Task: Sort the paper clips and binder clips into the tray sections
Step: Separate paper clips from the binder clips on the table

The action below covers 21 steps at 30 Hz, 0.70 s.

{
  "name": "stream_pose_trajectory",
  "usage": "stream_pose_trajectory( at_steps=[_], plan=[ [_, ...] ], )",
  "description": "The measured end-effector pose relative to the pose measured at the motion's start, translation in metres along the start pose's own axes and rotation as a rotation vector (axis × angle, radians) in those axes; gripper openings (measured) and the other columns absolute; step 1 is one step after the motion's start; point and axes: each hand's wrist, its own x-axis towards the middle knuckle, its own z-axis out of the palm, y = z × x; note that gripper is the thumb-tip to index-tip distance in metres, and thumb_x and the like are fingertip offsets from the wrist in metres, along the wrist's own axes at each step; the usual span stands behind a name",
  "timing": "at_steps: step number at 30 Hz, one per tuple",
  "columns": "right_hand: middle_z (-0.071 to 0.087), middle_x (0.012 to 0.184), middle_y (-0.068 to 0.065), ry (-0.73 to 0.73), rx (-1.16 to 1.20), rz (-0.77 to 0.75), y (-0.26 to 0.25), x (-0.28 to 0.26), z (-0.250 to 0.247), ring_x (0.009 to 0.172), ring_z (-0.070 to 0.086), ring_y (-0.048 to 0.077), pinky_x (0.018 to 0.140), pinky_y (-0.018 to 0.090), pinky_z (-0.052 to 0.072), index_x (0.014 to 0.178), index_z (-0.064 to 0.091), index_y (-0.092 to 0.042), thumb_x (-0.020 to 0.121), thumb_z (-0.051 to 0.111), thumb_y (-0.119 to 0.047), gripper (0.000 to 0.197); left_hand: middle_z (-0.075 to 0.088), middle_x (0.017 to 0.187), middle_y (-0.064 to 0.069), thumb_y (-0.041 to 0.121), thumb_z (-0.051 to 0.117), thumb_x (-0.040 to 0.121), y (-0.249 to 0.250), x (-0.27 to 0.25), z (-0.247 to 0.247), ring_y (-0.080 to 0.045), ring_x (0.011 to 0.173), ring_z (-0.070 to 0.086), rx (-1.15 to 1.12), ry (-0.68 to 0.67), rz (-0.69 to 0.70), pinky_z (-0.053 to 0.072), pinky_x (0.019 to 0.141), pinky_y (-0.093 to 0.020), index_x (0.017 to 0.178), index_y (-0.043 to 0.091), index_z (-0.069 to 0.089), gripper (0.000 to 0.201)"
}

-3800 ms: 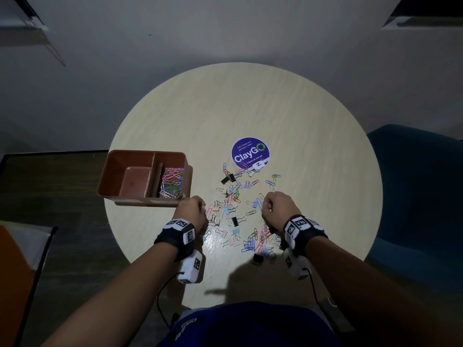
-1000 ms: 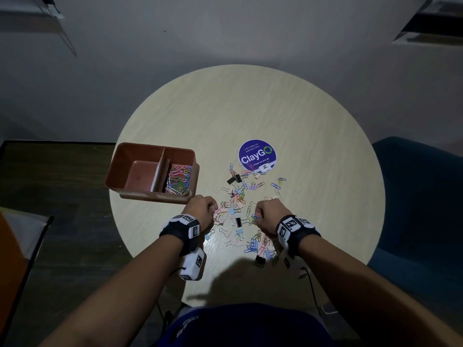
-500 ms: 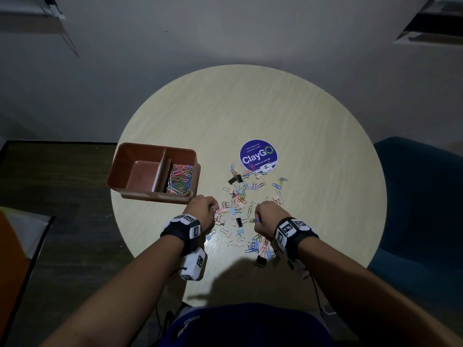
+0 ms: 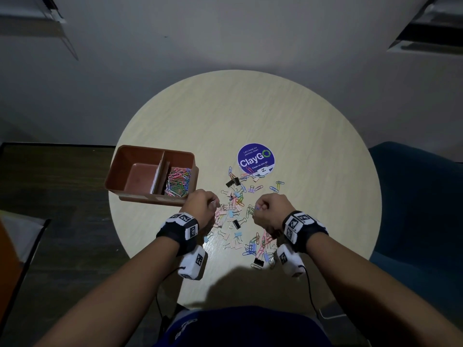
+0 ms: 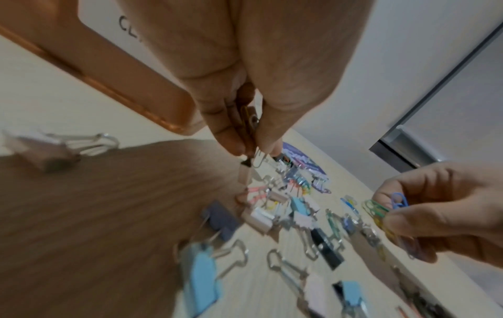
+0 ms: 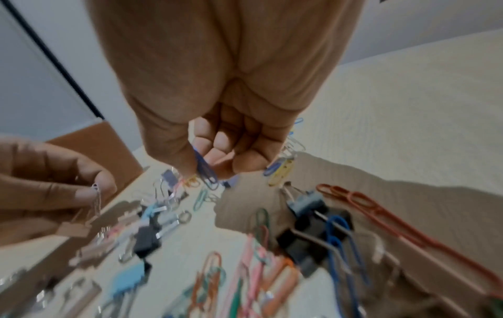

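Brown two-section plastic tray point(image 4: 130, 169) at nine o'clock on the round pale wooden table point(image 4: 313, 146); coloured paper clips point(image 4: 178, 182) heaped in its right section, left section bare. Left hand point(image 4: 201, 205) pinching a small binder clip point(image 5: 249, 170) by its wire handles: best carried to the bare section. Scattered mixed clips point(image 4: 240, 221) at centre. Right hand point(image 4: 269, 209) clenched round a bundle of paper clips point(image 5: 386, 206); best kept tight until above the heap. Purple round sticker point(image 4: 256, 159) at one o'clock: "ClayGO", "Clean as you go".

**Other things around the round surface**

A round purple sticker point(image 4: 256, 157) that says "ClayGO" sits near the middle of the surface point(image 4: 250, 108). A blue chair point(image 4: 421, 196) stands by the right edge. The floor point(image 4: 50, 176) on the left is dark.
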Motion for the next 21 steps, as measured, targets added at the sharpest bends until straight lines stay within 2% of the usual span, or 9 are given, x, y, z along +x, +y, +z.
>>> stream_pose_trajectory(
  at_steps=[3, 6, 8, 11, 15, 16, 17, 19, 21],
  plan=[
    [0.062, 0.063, 0.003, 0.007, 0.116, -0.052, -0.012, 0.002, -0.007, 0.057, 0.053, 0.011, 0.060, 0.029, 0.056, 0.068, 0.064, -0.013, 0.075, 0.063, -0.012, 0.007, 0.070, 0.085, 0.005, 0.011, 0.061, 0.090, 0.011, -0.004, -0.007, -0.003, 0.074, 0.062, -0.073, 0.071, 0.025, 0.047, 0.067, -0.016, 0.087, 0.017, 0.073, 0.014],
    [0.066, 0.068, 0.008, -0.021, 0.180, -0.144, -0.030, 0.012, -0.012, 0.061, 0.056, 0.011, 0.071, 0.037, 0.058, 0.072, 0.065, -0.015, 0.076, 0.069, -0.013, 0.006, 0.070, 0.084, 0.009, 0.014, 0.065, 0.089, 0.020, -0.005, -0.014, 0.007, 0.072, 0.060, -0.186, 0.168, 0.010, 0.042, 0.062, -0.008, 0.087, 0.021, 0.073, 0.011],
    [0.064, 0.068, 0.004, -0.012, 0.201, -0.203, -0.049, 0.016, -0.013, 0.061, 0.055, 0.010, 0.071, 0.033, 0.055, 0.077, 0.065, -0.013, 0.079, 0.071, -0.012, 0.006, 0.069, 0.083, 0.009, 0.014, 0.067, 0.089, 0.027, -0.005, -0.025, 0.004, 0.071, 0.061, -0.224, 0.228, 0.053, 0.045, 0.065, -0.009, 0.086, 0.023, 0.074, 0.012],
    [0.062, 0.066, 0.001, 0.012, 0.273, -0.270, -0.081, 0.024, -0.009, 0.059, 0.055, 0.010, 0.063, 0.026, 0.053, 0.077, 0.064, -0.014, 0.080, 0.074, -0.013, 0.010, 0.067, 0.086, 0.006, 0.015, 0.068, 0.088, 0.035, -0.007, -0.048, -0.005, 0.074, 0.060, -0.186, 0.335, 0.133, 0.042, 0.067, -0.009, 0.091, 0.021, 0.076, 0.011],
    [0.064, 0.066, -0.001, 0.043, 0.266, -0.346, -0.122, 0.038, -0.004, 0.059, 0.057, 0.010, 0.061, 0.026, 0.052, 0.076, 0.065, -0.019, 0.079, 0.076, -0.016, 0.012, 0.070, 0.087, 0.005, 0.013, 0.068, 0.086, 0.027, -0.008, -0.078, -0.009, 0.081, 0.063, -0.261, 0.453, 0.044, 0.051, 0.079, -0.024, 0.092, 0.020, 0.076, 0.012],
    [0.064, 0.066, -0.001, 0.052, 0.251, -0.367, -0.130, 0.040, -0.003, 0.060, 0.057, 0.011, 0.062, 0.025, 0.051, 0.076, 0.065, -0.019, 0.079, 0.075, -0.014, 0.012, 0.071, 0.087, 0.006, 0.013, 0.068, 0.086, 0.024, -0.009, -0.085, -0.009, 0.082, 0.065, -0.281, 0.463, 0.013, 0.052, 0.080, -0.025, 0.091, 0.020, 0.075, 0.011],
    [0.064, 0.067, 0.000, 0.060, 0.240, -0.385, -0.139, 0.042, -0.002, 0.061, 0.056, 0.011, 0.063, 0.026, 0.051, 0.076, 0.065, -0.018, 0.078, 0.075, -0.013, 0.011, 0.071, 0.086, 0.007, 0.014, 0.068, 0.087, 0.021, -0.010, -0.092, -0.008, 0.081, 0.066, -0.277, 0.472, -0.015, 0.052, 0.077, -0.019, 0.092, 0.019, 0.075, 0.010],
    [0.067, 0.070, 0.005, 0.068, 0.217, -0.402, -0.152, 0.046, 0.000, 0.064, 0.057, 0.013, 0.066, 0.028, 0.052, 0.078, 0.067, -0.014, 0.078, 0.074, -0.012, 0.007, 0.068, 0.085, 0.009, 0.016, 0.067, 0.089, 0.013, -0.014, -0.102, -0.006, 0.078, 0.063, -0.245, 0.502, -0.073, 0.040, 0.062, 0.000, 0.094, 0.019, 0.075, 0.010],
    [0.070, 0.074, 0.009, 0.070, 0.195, -0.399, -0.161, 0.050, 0.002, 0.065, 0.058, 0.015, 0.068, 0.029, 0.052, 0.082, 0.068, -0.010, 0.077, 0.075, -0.014, 0.009, 0.068, 0.087, 0.008, 0.017, 0.067, 0.090, 0.005, -0.016, -0.107, -0.004, 0.077, 0.060, -0.251, 0.534, -0.120, 0.036, 0.057, 0.003, 0.094, 0.022, 0.075, 0.010]
  ],
)
